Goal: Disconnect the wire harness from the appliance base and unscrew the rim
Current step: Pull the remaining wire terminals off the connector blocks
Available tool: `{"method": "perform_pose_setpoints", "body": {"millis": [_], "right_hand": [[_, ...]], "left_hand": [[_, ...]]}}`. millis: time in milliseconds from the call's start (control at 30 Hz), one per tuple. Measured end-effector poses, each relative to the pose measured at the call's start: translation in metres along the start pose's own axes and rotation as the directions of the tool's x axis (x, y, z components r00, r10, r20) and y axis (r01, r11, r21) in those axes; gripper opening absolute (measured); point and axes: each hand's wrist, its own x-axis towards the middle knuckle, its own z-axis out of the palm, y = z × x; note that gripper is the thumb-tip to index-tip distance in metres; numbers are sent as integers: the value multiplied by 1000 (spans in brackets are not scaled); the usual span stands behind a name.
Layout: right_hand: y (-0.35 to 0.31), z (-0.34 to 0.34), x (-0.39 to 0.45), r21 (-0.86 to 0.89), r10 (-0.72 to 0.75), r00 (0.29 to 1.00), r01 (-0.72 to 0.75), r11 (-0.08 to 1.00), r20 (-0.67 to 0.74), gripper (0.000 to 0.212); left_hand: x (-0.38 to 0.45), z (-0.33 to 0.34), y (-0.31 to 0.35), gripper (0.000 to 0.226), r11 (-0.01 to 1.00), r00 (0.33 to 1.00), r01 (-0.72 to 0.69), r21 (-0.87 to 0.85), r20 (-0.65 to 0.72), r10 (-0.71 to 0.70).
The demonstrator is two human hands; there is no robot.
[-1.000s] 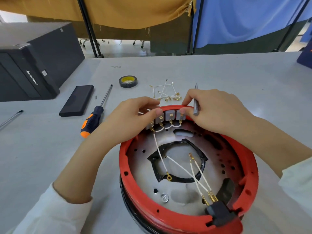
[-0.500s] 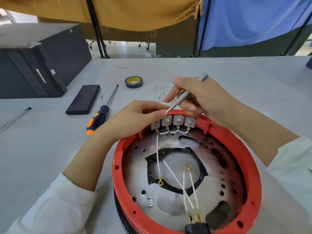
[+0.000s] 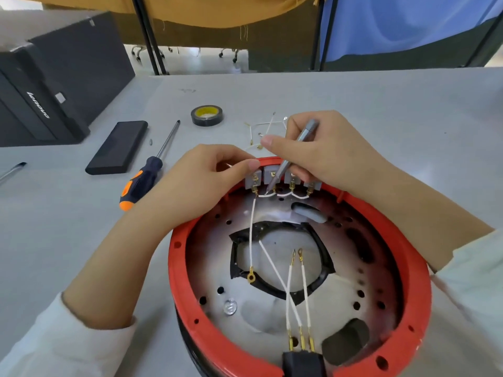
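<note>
Head view: red rim (image 3: 190, 303) on appliance base (image 3: 217, 257), middle of table (image 3: 381, 104). Left hand (image 3: 196, 186) pinching grey plug (image 3: 254, 178), keeping steady. Right hand (image 3: 324, 156) holding thin tool (image 3: 288, 161), tip poking at gold clip to free wire harness (image 3: 283, 195). Screwdriver (image 3: 147, 175) waiting nearby for rim screws.

Two bare forearms, white long sleeves pushed up past the wrists, left hand (image 3: 206, 183), right hand (image 3: 324, 156)

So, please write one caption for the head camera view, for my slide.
Right hand probes grey terminal blocks on the red rim with a thin metal tool; left hand steadies them.
</note>
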Motion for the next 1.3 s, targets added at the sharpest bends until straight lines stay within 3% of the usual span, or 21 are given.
{"method": "perform_pose_setpoints", "body": {"millis": [533, 933, 1300], "right_hand": [[7, -5, 0, -24, 20, 998, -22, 999, -51, 29], [3, -1, -2, -9, 49, 999, -49, 999, 18, 32], [4, 6, 0, -159, -9, 998, -1, 987, -59, 31]], "left_hand": [[12, 0, -2, 19, 999, 999, -37, 14, 15, 37], [11, 0, -1, 20, 999, 999, -43, -1, 17, 43], [10, 0, 1, 19, 999, 999, -53, 14, 16, 52]]}}
